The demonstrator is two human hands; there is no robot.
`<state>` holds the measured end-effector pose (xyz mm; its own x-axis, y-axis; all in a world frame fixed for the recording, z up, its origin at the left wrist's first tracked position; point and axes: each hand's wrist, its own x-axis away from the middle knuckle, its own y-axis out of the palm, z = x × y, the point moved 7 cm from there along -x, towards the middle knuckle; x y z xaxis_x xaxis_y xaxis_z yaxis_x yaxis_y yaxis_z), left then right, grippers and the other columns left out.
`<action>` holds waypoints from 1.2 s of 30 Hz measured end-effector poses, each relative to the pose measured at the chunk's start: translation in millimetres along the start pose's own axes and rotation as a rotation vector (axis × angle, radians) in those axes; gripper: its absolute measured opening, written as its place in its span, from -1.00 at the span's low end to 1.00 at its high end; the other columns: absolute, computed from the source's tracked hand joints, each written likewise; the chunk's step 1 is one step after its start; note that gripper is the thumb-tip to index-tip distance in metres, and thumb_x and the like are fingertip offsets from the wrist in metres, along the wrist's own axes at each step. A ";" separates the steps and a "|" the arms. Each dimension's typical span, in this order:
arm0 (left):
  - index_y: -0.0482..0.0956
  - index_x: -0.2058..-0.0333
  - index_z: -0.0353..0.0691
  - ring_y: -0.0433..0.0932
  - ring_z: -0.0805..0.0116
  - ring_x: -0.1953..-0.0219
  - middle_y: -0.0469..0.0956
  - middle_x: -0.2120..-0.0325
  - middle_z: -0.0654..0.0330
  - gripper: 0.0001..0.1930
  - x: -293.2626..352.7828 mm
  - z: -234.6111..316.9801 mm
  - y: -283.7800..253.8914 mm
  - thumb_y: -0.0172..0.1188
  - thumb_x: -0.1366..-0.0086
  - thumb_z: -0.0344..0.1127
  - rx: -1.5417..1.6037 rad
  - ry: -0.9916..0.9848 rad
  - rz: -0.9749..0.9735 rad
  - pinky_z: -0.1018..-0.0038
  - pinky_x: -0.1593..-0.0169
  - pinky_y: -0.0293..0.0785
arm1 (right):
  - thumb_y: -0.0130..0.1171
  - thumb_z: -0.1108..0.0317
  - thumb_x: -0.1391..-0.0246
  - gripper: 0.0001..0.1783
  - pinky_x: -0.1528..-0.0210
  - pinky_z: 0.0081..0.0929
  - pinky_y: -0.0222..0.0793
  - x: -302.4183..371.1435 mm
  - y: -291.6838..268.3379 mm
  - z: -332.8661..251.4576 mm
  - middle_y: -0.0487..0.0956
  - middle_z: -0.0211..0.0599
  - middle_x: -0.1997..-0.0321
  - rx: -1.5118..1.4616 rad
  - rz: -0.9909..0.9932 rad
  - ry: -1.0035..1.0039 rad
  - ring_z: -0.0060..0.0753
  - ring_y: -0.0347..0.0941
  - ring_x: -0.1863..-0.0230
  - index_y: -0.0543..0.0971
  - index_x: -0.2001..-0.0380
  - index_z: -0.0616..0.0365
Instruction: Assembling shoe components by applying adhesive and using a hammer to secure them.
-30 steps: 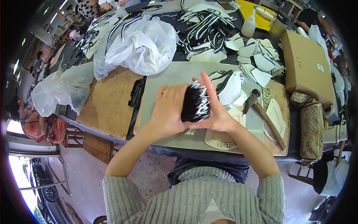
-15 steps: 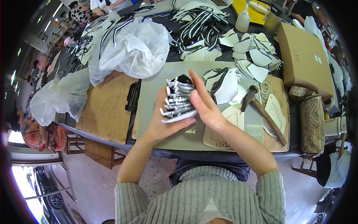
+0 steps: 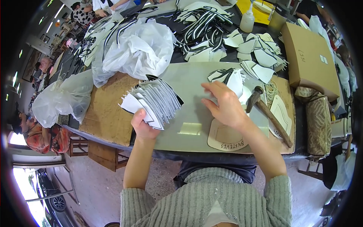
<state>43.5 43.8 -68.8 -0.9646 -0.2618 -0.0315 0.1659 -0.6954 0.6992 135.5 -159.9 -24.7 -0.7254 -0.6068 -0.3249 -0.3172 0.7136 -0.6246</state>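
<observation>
On the far left of the bench (image 3: pixel 113 125), two crumpled clear plastic bags (image 3: pixel 64 100) lie slack, one near the edge and a bigger one (image 3: pixel 140 49) farther back. They sit partly on a brown board (image 3: pixel 107 109) that covers this end of the worktop.

Next comes the left hand (image 3: pixel 143 126), closed around the lower corner of a fanned stack of cut pieces (image 3: pixel 155 100), white-faced with dark edges. The stack is held up just above the bench, over the seam between the brown board and a grey-green cutting mat (image 3: pixel 189 109). The pieces look thin, flat and light, probably stiff enough to hold their shape yet free to slide over one another, which is why the fan spreads away from the pinch. Judged from this, the safest hold is a firm pinch at the bunched corner where all the layers meet, thumb on top; a loose grip or a hold at the splayed end would likely let single pieces slip out.

The right hand (image 3: pixel 223 104) is open, fingers spread, hovering over the mat, apart from the stack and holding nothing. Just beyond it lies a small pile of white and striped pieces (image 3: pixel 230 79), with more white cut shapes (image 3: pixel 257 49) behind. To its right a hammer (image 3: pixel 270 115) rests on pale paper patterns (image 3: pixel 227 138), then a cardboard box (image 3: pixel 310 56) and a patterned pouch (image 3: pixel 317 117).
</observation>
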 end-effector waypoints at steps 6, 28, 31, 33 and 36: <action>0.25 -0.13 -0.35 0.43 0.15 -0.04 0.42 0.00 0.06 -0.28 3.5 -16.4 23.5 0.26 0.04 -0.25 -0.071 -0.099 -0.077 0.26 -0.11 0.36 | 0.05 0.38 -0.17 -0.65 0.24 -0.43 0.47 -4.6 17.7 -16.5 0.58 -0.08 0.31 -0.619 -0.026 0.074 -0.35 0.55 0.30 0.43 0.01 0.33; 0.10 -0.15 -0.28 0.18 0.11 -0.21 0.05 -0.18 -0.05 -0.10 30.5 1.1 101.9 0.47 0.14 -0.35 -0.826 0.558 -0.214 0.23 -0.24 0.18 | -0.42 -0.12 -0.34 -0.36 0.02 -0.58 0.28 14.9 28.4 -21.4 0.49 -0.34 0.19 -1.183 0.091 0.363 -0.61 0.36 0.15 0.41 0.08 0.25; 0.20 -0.08 -0.25 0.22 -0.03 -0.16 0.17 -0.11 -0.05 -0.25 35.3 7.5 104.3 0.35 0.02 -0.09 -1.215 0.850 -0.334 0.09 -0.26 0.02 | -0.39 -0.07 -0.35 -0.44 -0.03 -0.57 0.20 15.4 30.6 -26.8 0.46 -0.36 0.21 -1.251 0.076 0.382 -0.58 0.31 0.13 0.41 0.13 0.21; 0.17 -0.08 -0.20 0.25 -0.08 -0.10 0.20 -0.06 -0.13 -0.25 33.9 6.1 103.4 0.39 0.07 -0.27 -1.161 0.643 -0.280 0.10 -0.22 0.07 | -0.37 -0.03 -0.36 -0.49 -0.01 -0.60 0.20 13.4 28.2 -28.9 0.45 -0.40 0.22 -1.328 0.098 0.327 -0.61 0.30 0.15 0.39 0.11 0.20; 0.15 -0.10 -0.24 0.25 -0.08 -0.10 0.20 -0.07 -0.17 -0.22 38.8 3.1 92.5 0.38 0.08 -0.32 -1.191 0.880 -0.296 0.18 -0.18 0.13 | -0.33 0.03 -0.36 -0.55 0.02 -0.64 0.19 13.4 27.6 -34.6 0.44 -0.43 0.24 -1.312 0.044 0.233 -0.67 0.29 0.18 0.36 0.09 0.20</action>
<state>20.9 -28.6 -3.2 -0.6367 -0.0245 -0.7707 0.4737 -0.8011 -0.3658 95.9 -136.2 -21.7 -0.7953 -0.5949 -0.1167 -0.5449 0.6171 0.5677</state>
